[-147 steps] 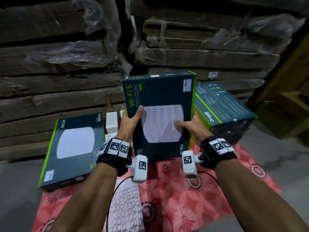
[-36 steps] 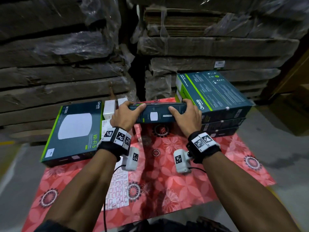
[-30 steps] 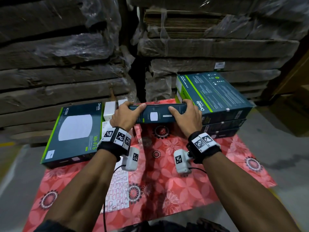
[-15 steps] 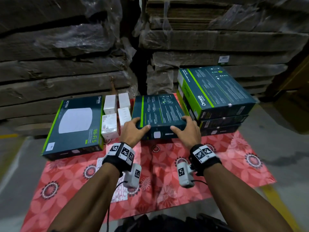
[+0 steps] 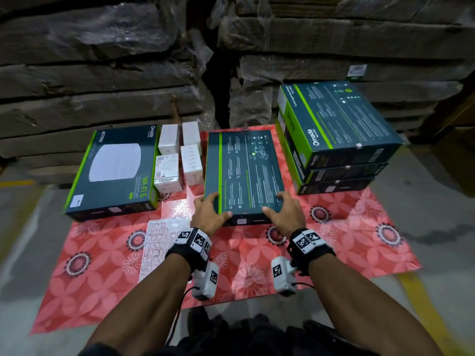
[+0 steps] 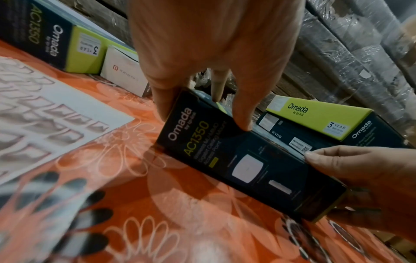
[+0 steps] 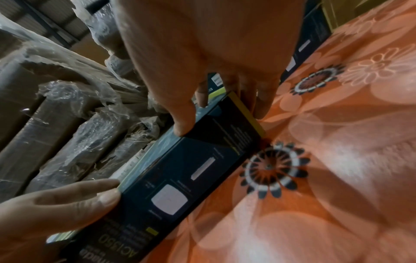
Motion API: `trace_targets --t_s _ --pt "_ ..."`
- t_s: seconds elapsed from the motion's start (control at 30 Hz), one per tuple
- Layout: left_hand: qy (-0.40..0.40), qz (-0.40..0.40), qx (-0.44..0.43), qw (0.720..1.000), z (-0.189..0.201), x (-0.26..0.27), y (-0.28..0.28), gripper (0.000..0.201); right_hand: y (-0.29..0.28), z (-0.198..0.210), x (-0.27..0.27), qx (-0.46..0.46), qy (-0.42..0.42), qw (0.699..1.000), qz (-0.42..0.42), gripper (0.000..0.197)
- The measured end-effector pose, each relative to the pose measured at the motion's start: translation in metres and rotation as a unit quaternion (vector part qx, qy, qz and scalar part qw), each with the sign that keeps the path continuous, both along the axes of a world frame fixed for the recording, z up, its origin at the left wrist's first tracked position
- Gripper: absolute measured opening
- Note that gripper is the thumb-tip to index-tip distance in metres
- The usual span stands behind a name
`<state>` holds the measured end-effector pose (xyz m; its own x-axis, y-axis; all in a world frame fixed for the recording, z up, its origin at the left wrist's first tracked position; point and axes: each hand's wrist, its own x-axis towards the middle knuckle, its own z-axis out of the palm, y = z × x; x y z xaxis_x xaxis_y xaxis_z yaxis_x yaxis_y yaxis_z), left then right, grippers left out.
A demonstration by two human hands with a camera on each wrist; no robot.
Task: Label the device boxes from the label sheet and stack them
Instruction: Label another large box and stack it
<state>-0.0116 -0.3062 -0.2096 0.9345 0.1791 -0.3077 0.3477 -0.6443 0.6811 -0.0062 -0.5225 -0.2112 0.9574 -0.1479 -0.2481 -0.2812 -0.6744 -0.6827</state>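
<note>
You have the flat dark teal cardboard device box with the green stripe [image 5: 244,173] lying back-face up on the red floral plastic sheet [image 5: 347,235] that serves as your surface, between the group of small white cartons [image 5: 177,155] and the stack of three matching teal boxes [image 5: 336,140]; your left hand [image 5: 209,214] grips its near left corner, thumb on the top edge and fingers curled over the side, and your right hand [image 5: 284,211] clamps the near right corner the same way; in the wrist views the box's narrow front side, printed AC1350, rests on the sheet. By my reading you are in the handling step between labelling and stacking, with this box either just set down or about to be lifted; the next move calls for an even two-handed lift, carrying it rightward and squaring its edges on the stack so the pile does not lean. The white label sheet with rows of small rectangular stickers [image 5: 160,242] lies just left of your left wrist; many of its cells look peeled, though blur prevents a count. A further flat teal box showing a white round device picture [image 5: 115,170] lies face up at far left, with a small white sticker at its near corner. What the boxes contain cannot be seen, as all are closed.
</note>
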Motion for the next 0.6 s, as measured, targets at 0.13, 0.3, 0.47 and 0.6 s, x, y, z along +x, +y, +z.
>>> trace_targets --t_s 0.13,0.3,0.47,0.6 --pt "-0.002 0.004 0.005 1.0 -0.007 -0.012 -0.005 0.075 0.002 -0.008 -0.008 -0.005 -0.002 1.0 -0.016 0.051" --pt "-0.025 0.004 0.016 1.0 -0.013 -0.018 -0.007 0.073 0.006 -0.007 -0.009 -0.021 0.005 1.0 -0.018 0.05" --pt "-0.042 -0.016 0.045 0.998 -0.013 -0.023 -0.005 0.071 0.016 0.001 -0.008 -0.125 -0.006 0.992 -0.015 0.048" --pt "-0.051 -0.035 0.12 0.991 -0.007 -0.031 0.014 0.069 0.037 0.013 -0.003 -0.133 -0.051 0.989 0.045 0.044"
